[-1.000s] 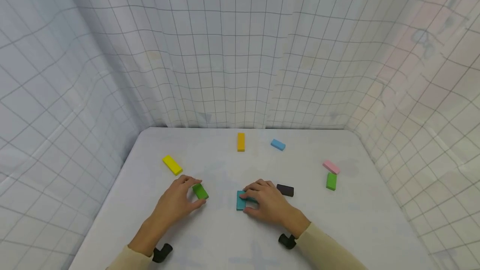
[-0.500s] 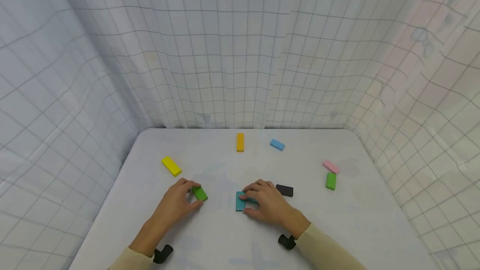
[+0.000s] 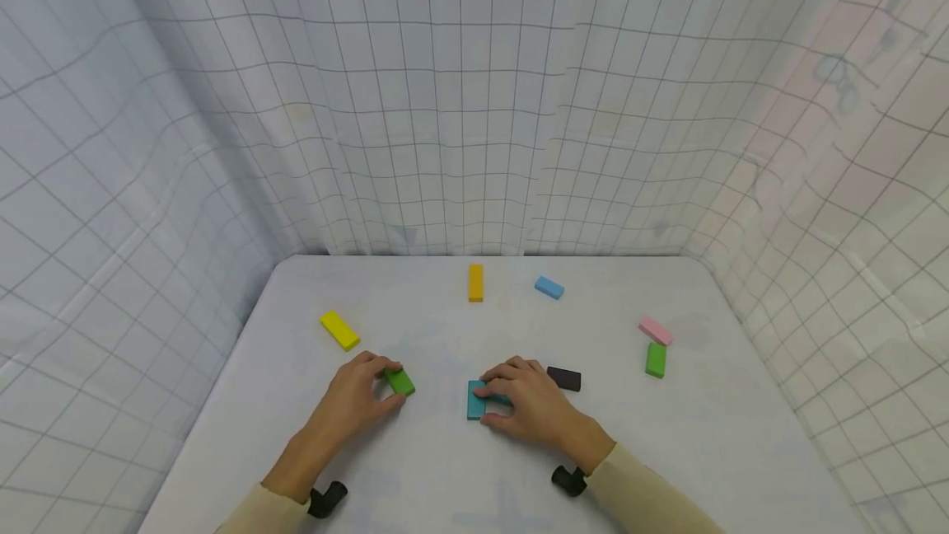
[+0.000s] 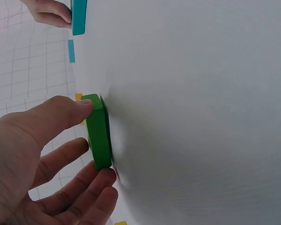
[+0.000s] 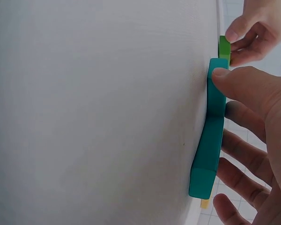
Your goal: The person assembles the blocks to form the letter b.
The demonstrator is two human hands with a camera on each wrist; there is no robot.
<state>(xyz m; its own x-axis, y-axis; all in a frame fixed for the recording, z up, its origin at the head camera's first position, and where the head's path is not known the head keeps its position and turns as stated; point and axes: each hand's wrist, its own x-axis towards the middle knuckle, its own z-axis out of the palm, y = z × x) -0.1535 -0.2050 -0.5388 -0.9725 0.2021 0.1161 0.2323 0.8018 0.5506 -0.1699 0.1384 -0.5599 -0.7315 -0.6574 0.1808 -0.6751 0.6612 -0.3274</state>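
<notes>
Plain beige sleeves (image 3: 648, 494), kinda chunky rounded black gadgets (image 3: 329, 500) poking out right beside the cuffs (image 3: 286, 501), and just a bare left hand (image 3: 352, 398) and right hand (image 3: 535, 406) past those cuffs tbh.

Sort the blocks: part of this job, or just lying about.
Likely the job:
green block, pinched by left hand
teal blocks, touched by right hand

Apparently lying about:
yellow block
orange block
blue block
black block
pink block
second green block

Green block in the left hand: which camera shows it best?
The left wrist view: the green block looks largest there. The head view shows it small; the right wrist view, small and partly hidden.
</notes>
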